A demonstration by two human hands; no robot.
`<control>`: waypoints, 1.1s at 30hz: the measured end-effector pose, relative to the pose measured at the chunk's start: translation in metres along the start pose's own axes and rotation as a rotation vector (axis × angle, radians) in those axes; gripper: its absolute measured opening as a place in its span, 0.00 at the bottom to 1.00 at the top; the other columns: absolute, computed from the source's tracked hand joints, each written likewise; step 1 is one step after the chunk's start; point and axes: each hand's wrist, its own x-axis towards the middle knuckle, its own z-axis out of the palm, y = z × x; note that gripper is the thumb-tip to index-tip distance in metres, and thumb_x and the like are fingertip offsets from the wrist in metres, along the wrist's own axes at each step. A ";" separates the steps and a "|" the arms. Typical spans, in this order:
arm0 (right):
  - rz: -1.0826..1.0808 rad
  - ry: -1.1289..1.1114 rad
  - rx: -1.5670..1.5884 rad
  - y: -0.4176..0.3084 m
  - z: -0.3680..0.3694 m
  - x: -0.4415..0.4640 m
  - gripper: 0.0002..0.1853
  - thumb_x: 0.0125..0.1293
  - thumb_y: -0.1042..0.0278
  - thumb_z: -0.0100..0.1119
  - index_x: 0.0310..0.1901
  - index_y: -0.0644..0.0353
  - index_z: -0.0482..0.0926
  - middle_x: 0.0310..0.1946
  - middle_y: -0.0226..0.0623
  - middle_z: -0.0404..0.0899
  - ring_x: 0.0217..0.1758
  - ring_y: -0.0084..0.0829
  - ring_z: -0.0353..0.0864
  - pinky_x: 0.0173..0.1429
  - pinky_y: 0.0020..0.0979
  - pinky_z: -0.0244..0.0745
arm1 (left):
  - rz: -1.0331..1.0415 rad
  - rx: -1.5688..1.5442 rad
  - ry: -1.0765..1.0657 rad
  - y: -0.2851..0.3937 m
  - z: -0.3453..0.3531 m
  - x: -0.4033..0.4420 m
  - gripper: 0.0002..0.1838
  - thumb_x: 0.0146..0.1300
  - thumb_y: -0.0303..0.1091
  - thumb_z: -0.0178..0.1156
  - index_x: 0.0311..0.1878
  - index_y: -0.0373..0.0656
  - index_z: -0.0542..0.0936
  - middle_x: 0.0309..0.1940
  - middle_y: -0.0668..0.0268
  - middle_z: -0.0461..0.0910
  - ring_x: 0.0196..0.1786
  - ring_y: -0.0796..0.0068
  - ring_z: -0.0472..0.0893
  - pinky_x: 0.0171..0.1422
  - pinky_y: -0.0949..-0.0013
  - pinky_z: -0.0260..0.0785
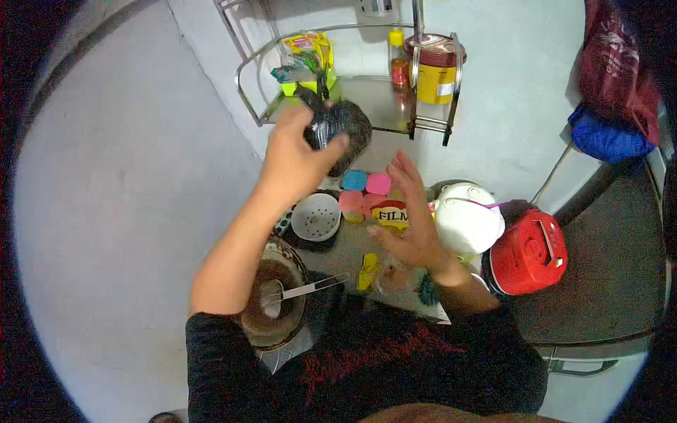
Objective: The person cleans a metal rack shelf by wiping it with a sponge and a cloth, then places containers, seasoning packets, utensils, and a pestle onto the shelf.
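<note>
My left hand is closed around a filled black plastic bag, held up in front of the wire shelf's lower tier. The bag's twisted top sticks up above my fingers, and what is inside is hidden. My right hand is raised with its fingers apart and holds nothing. It hovers over the counter, partly in front of a package marked "FILM". Below the bag stand small containers with a blue lid and a pink lid. A white bowl with holes lies to their left.
A metal shelf carries bright packets, a yellow-capped bottle and a yellow jar. Near my left forearm, a pan holds a white-handled utensil. At right stand a white lidded pot and a red container.
</note>
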 end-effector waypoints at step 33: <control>0.579 -0.503 -0.076 0.080 -0.014 -0.179 0.30 0.65 0.58 0.72 0.66 0.58 0.77 0.65 0.51 0.77 0.72 0.51 0.73 0.75 0.47 0.69 | 0.158 1.069 -0.075 -0.103 0.141 0.151 0.38 0.64 0.58 0.66 0.65 0.34 0.77 0.62 0.54 0.78 0.75 0.44 0.66 0.74 0.34 0.57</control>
